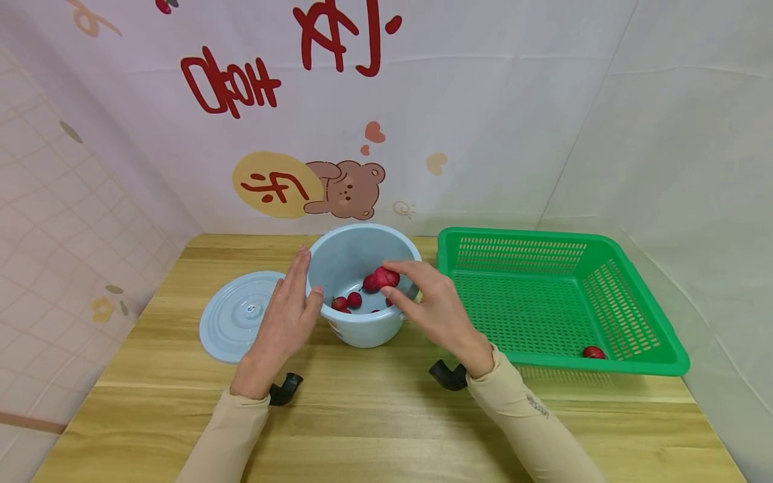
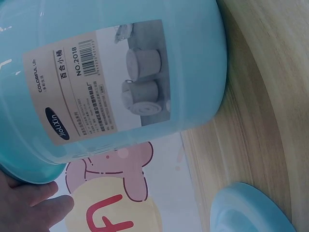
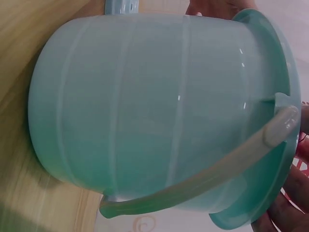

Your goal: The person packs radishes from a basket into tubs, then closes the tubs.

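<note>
A pale blue bucket [image 1: 365, 330] stands upright on the table, several small round red fruits [image 1: 354, 300] lying at its bottom. Over its right side, my right hand [image 1: 443, 305] pinches a deep red, lumpy fruit [image 1: 386, 276] between thumb and fingers, inside the rim. Another red fruit overlaps it in the head view; I cannot tell whether the hand holds both. My left hand [image 1: 288, 315] rests with fairly straight fingers against the bucket's left rim. In the left wrist view its fingers [image 2: 36, 205] are beside the rim. The right wrist view shows the bucket's handle [image 3: 203, 181] hanging down.
A green slotted basket [image 1: 640, 365] stands to the right, with one red fruit [image 1: 594, 352] in its near right corner. The bucket's round blue lid [image 1: 226, 325] lies flat at the left. Behind the wooden table [image 1: 362, 416] hangs a printed white cloth [image 1: 483, 134].
</note>
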`<action>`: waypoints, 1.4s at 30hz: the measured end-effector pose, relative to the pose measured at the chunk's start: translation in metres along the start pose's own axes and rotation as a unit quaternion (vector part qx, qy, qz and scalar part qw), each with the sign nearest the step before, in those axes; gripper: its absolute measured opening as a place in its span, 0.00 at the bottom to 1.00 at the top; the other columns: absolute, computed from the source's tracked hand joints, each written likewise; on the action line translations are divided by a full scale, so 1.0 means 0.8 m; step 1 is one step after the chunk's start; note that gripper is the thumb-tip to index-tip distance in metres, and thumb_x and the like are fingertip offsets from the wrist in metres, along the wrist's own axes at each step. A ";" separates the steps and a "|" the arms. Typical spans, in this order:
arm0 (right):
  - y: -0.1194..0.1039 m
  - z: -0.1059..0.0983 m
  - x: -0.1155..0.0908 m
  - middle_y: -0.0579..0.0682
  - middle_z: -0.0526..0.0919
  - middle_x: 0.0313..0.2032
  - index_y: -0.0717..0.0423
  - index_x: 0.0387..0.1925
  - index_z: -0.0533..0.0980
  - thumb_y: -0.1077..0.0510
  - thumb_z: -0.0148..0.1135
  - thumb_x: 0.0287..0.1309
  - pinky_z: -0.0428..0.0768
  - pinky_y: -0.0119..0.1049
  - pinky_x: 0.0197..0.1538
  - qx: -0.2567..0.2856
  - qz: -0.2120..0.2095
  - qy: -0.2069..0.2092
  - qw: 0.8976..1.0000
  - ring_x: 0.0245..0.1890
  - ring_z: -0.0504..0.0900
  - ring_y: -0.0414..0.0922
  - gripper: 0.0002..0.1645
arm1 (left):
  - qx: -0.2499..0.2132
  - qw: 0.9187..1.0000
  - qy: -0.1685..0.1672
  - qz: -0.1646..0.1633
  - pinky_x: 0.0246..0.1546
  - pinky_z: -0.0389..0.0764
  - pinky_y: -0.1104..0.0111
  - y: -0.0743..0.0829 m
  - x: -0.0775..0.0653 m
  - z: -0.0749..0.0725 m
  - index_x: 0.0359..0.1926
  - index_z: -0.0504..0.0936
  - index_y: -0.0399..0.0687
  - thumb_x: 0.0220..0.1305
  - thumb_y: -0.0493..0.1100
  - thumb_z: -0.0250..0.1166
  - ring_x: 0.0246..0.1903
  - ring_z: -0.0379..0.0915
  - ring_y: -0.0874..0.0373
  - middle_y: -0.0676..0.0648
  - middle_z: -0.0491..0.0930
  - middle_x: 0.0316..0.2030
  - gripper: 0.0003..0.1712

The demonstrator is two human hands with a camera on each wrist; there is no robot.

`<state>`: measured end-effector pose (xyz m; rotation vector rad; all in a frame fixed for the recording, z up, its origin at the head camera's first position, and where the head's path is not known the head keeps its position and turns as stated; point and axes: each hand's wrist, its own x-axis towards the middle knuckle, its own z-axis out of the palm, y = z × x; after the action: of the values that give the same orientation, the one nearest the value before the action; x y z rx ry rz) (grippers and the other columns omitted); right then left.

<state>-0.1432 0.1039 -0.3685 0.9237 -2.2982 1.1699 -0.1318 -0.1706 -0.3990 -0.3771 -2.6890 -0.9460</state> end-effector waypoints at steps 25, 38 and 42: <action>-0.005 -0.037 -0.026 0.48 0.83 0.61 0.53 0.61 0.82 0.59 0.66 0.69 0.78 0.50 0.63 0.012 0.016 0.022 1.000 0.64 0.79 0.48 0.21 | -0.001 1.000 0.000 0.005 0.74 0.48 0.35 0.002 -0.002 0.000 0.82 0.48 0.39 0.80 0.52 0.46 0.80 0.45 0.44 0.42 0.47 0.82 0.39; 0.005 -0.112 -0.059 0.50 0.87 0.53 0.57 0.55 0.85 0.62 0.65 0.68 0.77 0.28 0.60 -0.003 -0.037 0.076 0.996 0.57 0.84 0.43 0.16 | -0.001 1.000 -0.004 0.002 0.74 0.48 0.36 -0.002 -0.001 0.000 0.82 0.47 0.39 0.81 0.55 0.43 0.80 0.45 0.43 0.41 0.47 0.82 0.40; 0.011 -0.132 -0.070 0.52 0.88 0.52 0.58 0.55 0.85 0.62 0.65 0.68 0.77 0.27 0.59 -0.012 -0.039 0.085 0.996 0.57 0.83 0.39 0.16 | -0.002 1.000 -0.003 0.003 0.74 0.49 0.35 -0.002 0.000 0.000 0.82 0.47 0.39 0.81 0.56 0.43 0.80 0.45 0.43 0.41 0.47 0.82 0.40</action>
<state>-0.1050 0.2154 -0.3474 0.8621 -2.1173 1.1387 -0.1324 -0.1716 -0.4002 -0.3892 -2.6902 -0.9500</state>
